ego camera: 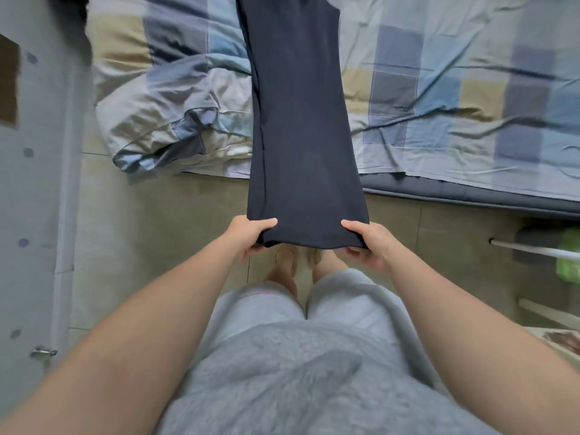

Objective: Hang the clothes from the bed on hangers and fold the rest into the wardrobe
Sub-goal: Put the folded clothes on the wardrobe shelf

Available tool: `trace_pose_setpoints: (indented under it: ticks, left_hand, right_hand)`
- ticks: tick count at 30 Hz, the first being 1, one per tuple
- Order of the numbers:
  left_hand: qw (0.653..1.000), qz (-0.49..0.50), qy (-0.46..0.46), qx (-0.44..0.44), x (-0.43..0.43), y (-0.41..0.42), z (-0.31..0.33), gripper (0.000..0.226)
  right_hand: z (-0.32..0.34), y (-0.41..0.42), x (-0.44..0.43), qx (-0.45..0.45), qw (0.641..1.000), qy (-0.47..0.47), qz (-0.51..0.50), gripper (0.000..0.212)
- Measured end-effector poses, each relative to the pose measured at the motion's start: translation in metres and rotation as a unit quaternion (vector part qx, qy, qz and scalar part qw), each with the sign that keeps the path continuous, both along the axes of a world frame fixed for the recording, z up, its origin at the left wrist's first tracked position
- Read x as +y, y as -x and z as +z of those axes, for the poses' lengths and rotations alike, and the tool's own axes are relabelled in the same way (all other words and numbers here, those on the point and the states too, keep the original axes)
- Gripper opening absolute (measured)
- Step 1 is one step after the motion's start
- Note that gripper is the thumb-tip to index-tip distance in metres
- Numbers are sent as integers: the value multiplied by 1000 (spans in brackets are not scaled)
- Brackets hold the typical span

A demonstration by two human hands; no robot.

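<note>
Dark navy fabric garment (301, 127), long and narrow, stretching from bed out over floor toward person. Left hand (251, 235) pinching near left corner of its hem, thumb on top, fingers curling underneath. Right hand (368, 243) pinching near right corner likewise. Far end lying on bed with checked blue, grey and beige cotton sheet (455, 89). Rumpled checked duvet (169, 120) bunching just left of garment. Beige tiled floor (157, 221) below; person wearing grey fleece top (292, 378).

Low bed (470, 196) w/ rumpled blue, grey & tan checked sheet (439, 89); matching checked quilt (163, 120) bunched at left; long navy fabric garment (298, 120) lies across centre, near end past bed's edge, above beige tiled floor (157, 230).
</note>
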State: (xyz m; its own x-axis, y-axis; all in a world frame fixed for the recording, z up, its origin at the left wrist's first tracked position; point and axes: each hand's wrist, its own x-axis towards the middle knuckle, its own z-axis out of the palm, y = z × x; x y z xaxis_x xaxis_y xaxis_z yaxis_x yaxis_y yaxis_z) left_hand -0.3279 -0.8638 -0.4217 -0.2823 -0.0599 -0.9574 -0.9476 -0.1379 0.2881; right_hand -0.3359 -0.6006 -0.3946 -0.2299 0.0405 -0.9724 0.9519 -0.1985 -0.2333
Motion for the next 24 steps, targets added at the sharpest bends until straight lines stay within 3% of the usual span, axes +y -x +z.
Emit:
trace_pose_setpoints:
  ticks: [5, 13, 24]
  left_hand:
    - [999, 15, 28, 19, -10, -7, 49, 28]
    - [998, 45, 36, 39, -20, -47, 99, 34]
    - [998, 55, 30, -5, 7, -214, 106, 26]
  right_hand:
    - [55, 1, -16, 32, 998, -5, -54, 33]
    - [103, -32, -20, 66, 998, -8, -19, 34]
    - [93, -191, 14, 30, 999, -6, 16, 31]
